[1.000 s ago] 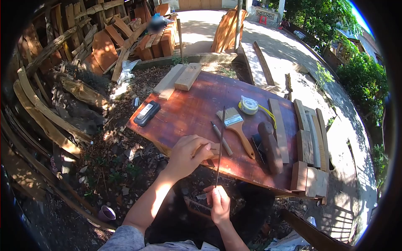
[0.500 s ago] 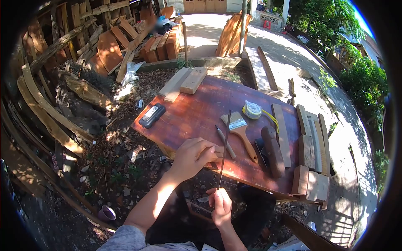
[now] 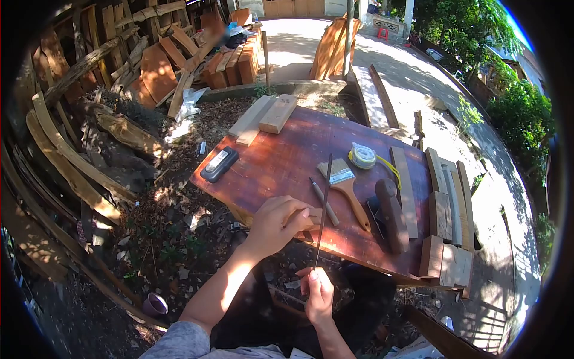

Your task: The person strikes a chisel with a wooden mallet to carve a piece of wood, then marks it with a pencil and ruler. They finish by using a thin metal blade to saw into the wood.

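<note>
My left hand (image 3: 278, 226) is closed on a small wood block (image 3: 312, 219) at the near edge of the reddish wooden table (image 3: 281, 158). Fingers and thumb cover most of the block. Below the edge, my right hand (image 3: 318, 293) grips the lower end of a long thin dark file (image 3: 324, 215). Its shaft points up and away, crossing the block's right end in this view. Just right of the file lie a marker-like grey stick (image 3: 323, 200), a flat paintbrush (image 3: 350, 197) and a dark wooden hand plane (image 3: 391, 216).
A tape measure (image 3: 363, 157) with yellow tape lies farther back. A black case (image 3: 219, 164) sits at the left edge, two boards (image 3: 278, 113) at the far corner. Wood blocks (image 3: 441, 215) line the right side. Stacked timber (image 3: 161, 72) leans at the left.
The file and my right hand have slid slightly forward. My left hand stays on the wood block, and the whole view has shifted a little.
</note>
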Demonstrator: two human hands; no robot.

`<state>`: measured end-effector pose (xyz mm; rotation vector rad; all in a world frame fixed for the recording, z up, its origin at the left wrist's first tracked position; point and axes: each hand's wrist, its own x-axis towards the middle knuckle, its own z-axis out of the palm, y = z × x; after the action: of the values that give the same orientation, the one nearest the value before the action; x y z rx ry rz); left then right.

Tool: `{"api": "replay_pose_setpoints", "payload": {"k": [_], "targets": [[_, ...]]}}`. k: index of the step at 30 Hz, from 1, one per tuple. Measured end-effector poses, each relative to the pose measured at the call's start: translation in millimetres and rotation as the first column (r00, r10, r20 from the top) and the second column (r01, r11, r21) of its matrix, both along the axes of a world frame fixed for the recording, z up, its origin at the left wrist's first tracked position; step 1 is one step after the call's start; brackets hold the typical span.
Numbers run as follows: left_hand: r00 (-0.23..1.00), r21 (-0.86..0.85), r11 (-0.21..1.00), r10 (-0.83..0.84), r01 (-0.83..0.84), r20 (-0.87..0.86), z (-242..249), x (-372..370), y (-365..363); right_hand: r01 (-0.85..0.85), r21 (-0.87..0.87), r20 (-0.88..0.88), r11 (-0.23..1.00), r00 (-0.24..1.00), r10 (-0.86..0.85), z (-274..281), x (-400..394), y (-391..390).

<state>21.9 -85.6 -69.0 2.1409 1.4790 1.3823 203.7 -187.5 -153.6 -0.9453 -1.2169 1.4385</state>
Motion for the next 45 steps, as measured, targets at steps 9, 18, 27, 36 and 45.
{"api": "replay_pose_setpoints", "payload": {"k": [9,18,27,36,45], "targets": [[1.000,-0.001,1.000,0.005,-0.005,0.004,1,1,0,-0.005,-0.010,-0.014,1.000,1.000,0.005,0,-1,2],[0.999,-0.082,0.997,0.000,-0.003,-0.032,3,-1,-3,0.000,-0.032,-0.020,0.999,1.000,-0.001,-3,-2,1],[1.000,-0.058,0.998,-0.008,0.008,-0.013,2,0,0,-0.006,-0.036,-0.026,0.999,1.000,0.005,-3,4,1],[1.000,-0.021,1.000,0.013,-0.013,0.015,1,1,1,-0.032,-0.016,-0.078,0.999,0.996,0.031,0,2,-1],[1.000,-0.028,0.999,0.014,-0.014,0.002,0,1,-1,-0.026,-0.005,-0.031,1.000,0.999,0.025,3,1,-2]]}}
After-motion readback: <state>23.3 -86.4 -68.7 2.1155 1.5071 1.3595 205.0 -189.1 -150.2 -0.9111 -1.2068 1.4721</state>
